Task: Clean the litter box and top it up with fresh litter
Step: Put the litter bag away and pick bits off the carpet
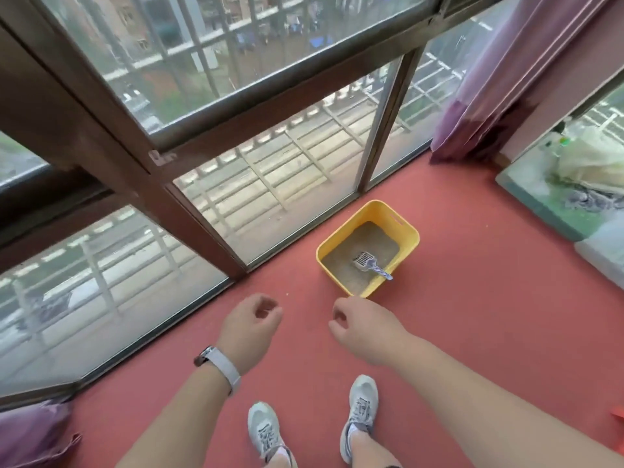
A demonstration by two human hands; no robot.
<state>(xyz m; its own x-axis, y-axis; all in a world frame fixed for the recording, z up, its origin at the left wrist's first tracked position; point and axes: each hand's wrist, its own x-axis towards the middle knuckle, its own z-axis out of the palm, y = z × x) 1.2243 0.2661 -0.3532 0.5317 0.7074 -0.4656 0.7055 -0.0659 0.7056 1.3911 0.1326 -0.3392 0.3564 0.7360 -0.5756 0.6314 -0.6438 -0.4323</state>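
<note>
Yellow box (368, 248) sits on the red floor (472, 315) beside the window (236, 130), holding grey litter (358, 251). A scoop (369, 265) lies in the litter, handle resting on the near right rim. Left hand (250, 327) and right hand (363, 327) hang above the floor, short of the box, fingers loosely curled, holding nothing. Watch (217, 363) on left wrist

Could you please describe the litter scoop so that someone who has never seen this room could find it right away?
Start at the big brown-framed window and look down to the red floor beside it, where a yellow litter box sits. The scoop lies inside on the sandy litter, its handle propped on the near wall. It is the only grey, slotted plastic tool there.
</note>
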